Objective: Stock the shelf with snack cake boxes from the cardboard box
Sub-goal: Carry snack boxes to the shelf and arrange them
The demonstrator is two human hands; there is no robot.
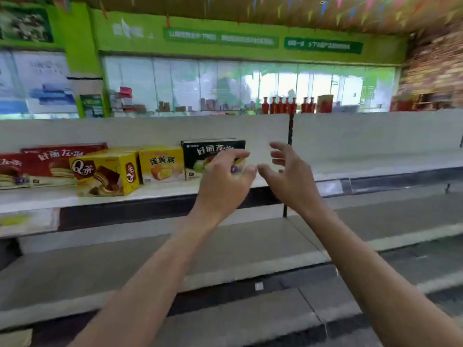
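Note:
A black snack cake box (200, 154) stands upright on the top white shelf (375, 169). My left hand (225, 176) hovers in front of the box's right part with loosely bent fingers, and I cannot tell whether it touches the box. My right hand (288, 169) is just right of the box, fingers spread and relaxed, holding nothing. Left of the black box stand a yellow egg-yolk pie box (161, 162), a tilted yellow Q-pie box (105, 174) and red pie boxes (42, 162). The cardboard box is out of view.
The top shelf runs on bare to the right past a black upright post (290, 128). Two lower white shelves (250, 236) step out toward me. Behind the shelf back are red bottles (283, 105) and small goods along a glass wall.

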